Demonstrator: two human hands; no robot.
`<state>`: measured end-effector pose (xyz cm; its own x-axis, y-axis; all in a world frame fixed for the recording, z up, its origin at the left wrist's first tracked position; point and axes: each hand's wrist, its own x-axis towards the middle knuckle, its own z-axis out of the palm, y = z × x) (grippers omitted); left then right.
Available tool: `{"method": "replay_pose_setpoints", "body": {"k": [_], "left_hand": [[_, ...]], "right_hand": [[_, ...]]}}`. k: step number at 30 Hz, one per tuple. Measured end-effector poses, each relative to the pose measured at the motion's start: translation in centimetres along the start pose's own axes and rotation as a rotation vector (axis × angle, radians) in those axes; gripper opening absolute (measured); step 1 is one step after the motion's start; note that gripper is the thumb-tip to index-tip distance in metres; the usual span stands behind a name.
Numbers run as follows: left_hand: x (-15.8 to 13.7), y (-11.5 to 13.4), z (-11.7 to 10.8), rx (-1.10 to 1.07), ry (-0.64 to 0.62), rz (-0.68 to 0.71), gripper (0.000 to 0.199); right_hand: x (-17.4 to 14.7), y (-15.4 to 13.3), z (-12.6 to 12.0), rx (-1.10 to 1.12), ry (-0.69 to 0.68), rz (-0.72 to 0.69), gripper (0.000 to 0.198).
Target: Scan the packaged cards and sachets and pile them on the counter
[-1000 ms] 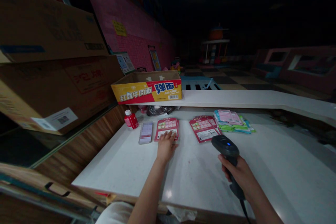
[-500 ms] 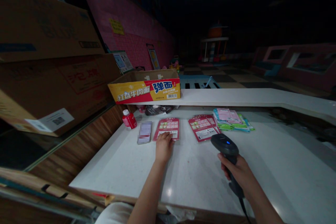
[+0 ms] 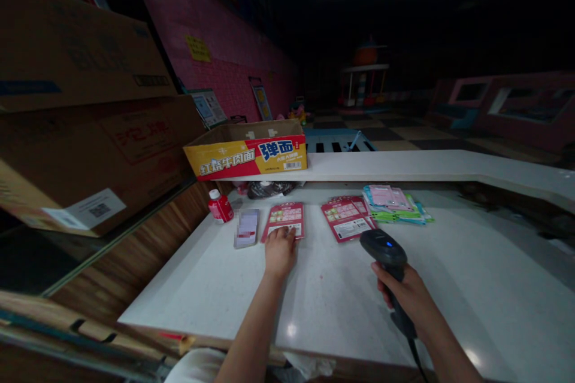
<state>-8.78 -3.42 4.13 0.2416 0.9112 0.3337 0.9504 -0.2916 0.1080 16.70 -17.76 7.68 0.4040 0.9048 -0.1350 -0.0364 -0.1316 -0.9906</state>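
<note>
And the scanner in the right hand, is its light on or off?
On: a small blue light glows on top of the black scanner, in the right hand.

A white counter (image 3: 341, 305) bears a red bottle (image 3: 220, 208), a phone (image 3: 247, 228), mixed-colour packets (image 3: 392, 206) and two groups of red packets (image 3: 286, 215)

One head-worn view, forward and down across the white counter (image 3: 336, 305), both hands (image 3: 279, 254) close
</note>
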Motion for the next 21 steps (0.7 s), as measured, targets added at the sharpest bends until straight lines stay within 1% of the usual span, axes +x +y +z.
{"method": "replay_pose_setpoints", "body": {"k": [6,11,14,18,21], "left_hand": [[0.3,0.0,-0.5,0.04,0.016,0.041,0.038],[0.4,0.2,-0.8,0.063,0.038,0.053,0.037],[0.3,0.2,-0.5,0.058,0.055,0.067,0.036],[0.1,0.0,0.3,0.016,-0.002,0.114,0.035],[0.0,0.0,0.4,0.007,-0.029,0.131,0.034]], "right_hand": [[0.3,0.1,-0.5,-0.027,-0.065,0.036,0.038],[0.0,-0.1,-0.4,-0.012,-0.013,0.001,0.036],[-0.1,-0.3,-0.3,-0.007,-0.006,0.0,0.035],[-0.1,-0.1,-0.3,0.003,0.003,0.011,0.036],[0.0,0.1,-0.3,0.021,0.007,0.012,0.036]]}}
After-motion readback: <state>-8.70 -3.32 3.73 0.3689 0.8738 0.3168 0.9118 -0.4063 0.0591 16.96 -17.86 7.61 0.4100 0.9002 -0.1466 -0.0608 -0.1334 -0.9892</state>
